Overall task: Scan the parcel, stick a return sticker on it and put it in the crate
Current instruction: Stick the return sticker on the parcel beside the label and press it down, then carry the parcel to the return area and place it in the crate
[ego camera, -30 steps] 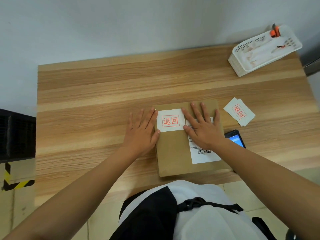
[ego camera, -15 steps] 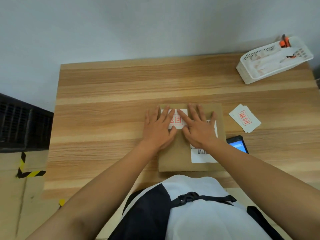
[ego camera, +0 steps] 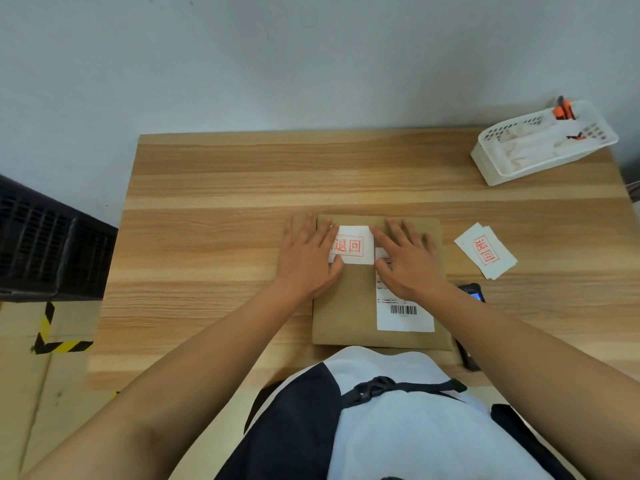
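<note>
A flat brown parcel (ego camera: 343, 306) lies on the wooden table (ego camera: 214, 209) in front of me. A white return sticker with red characters (ego camera: 353, 244) sits on the parcel's far left part. A white shipping label with a barcode (ego camera: 403, 311) is on its right side. My left hand (ego camera: 306, 258) lies flat, fingers spread, on the parcel's left edge and the sticker's left end. My right hand (ego camera: 407, 261) lies flat on the parcel just right of the sticker, covering the top of the shipping label. A dark crate (ego camera: 45, 244) stands at the left, beside the table.
Spare return stickers (ego camera: 486, 251) lie in a small pile right of the parcel. A handheld scanner with a lit screen (ego camera: 471, 294) lies by my right forearm. A white plastic basket (ego camera: 540, 143) stands at the table's far right corner. Yellow-black tape (ego camera: 52, 341) marks the floor.
Both hands have slid apart off the middle of the sticker, so its red characters show again. The parcel has stayed in place.
</note>
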`<action>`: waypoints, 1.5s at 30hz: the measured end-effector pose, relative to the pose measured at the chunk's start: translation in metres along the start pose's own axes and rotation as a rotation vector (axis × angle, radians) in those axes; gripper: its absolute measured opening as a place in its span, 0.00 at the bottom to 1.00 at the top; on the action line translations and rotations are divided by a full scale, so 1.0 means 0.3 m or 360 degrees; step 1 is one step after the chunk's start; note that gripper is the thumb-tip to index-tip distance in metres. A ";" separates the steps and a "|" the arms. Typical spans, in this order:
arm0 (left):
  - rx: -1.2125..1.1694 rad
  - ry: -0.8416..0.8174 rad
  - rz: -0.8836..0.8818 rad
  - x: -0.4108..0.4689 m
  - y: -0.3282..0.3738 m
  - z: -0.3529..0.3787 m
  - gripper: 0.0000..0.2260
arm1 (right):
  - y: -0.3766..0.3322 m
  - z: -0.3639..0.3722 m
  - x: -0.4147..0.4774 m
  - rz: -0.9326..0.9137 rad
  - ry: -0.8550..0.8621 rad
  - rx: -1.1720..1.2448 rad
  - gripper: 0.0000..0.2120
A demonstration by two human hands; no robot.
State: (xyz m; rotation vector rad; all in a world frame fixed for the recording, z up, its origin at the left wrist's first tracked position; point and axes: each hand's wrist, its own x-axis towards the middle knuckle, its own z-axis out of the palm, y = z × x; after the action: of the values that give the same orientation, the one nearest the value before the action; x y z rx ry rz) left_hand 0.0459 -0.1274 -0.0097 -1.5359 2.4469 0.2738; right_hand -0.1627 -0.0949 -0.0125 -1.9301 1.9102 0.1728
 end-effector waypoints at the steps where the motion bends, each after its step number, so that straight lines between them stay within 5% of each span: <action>1: 0.0003 0.0003 -0.0004 -0.009 -0.009 0.007 0.31 | 0.005 0.002 -0.003 0.0003 0.0004 -0.0012 0.31; 6: -0.0096 -0.0017 -0.0019 -0.019 -0.012 0.019 0.31 | 0.005 -0.007 -0.008 -0.0032 -0.0068 0.0020 0.32; 10: -0.0567 -0.0018 -0.0153 -0.037 -0.024 0.037 0.32 | 0.064 -0.039 -0.048 0.0041 0.0110 0.0291 0.35; 14: -0.1628 0.0097 -0.0553 -0.124 -0.018 0.028 0.33 | 0.169 -0.072 -0.158 0.0447 0.0277 0.1164 0.36; 18: -0.2433 -0.0284 -0.1082 -0.232 0.030 0.029 0.29 | 0.253 -0.018 -0.258 0.0859 -0.0018 0.1977 0.30; 26: -0.2464 -0.0335 -0.1231 -0.276 0.122 0.039 0.19 | 0.254 0.054 -0.275 0.0898 -0.0328 0.2184 0.30; 32: -0.2467 -0.0302 -0.1265 -0.312 0.159 0.014 0.15 | 0.245 0.011 -0.268 0.0720 -0.0359 0.2292 0.11; 45: -0.2692 0.0326 -0.1303 -0.699 0.109 -0.069 0.18 | -0.005 -0.122 -0.367 0.0340 -0.0282 0.2371 0.09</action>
State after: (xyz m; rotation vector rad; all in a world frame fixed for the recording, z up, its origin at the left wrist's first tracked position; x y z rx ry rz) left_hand 0.1023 0.0607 0.0737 -2.8726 1.0247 2.3668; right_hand -0.1740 -0.0067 0.0621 -0.6571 1.3327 -0.7728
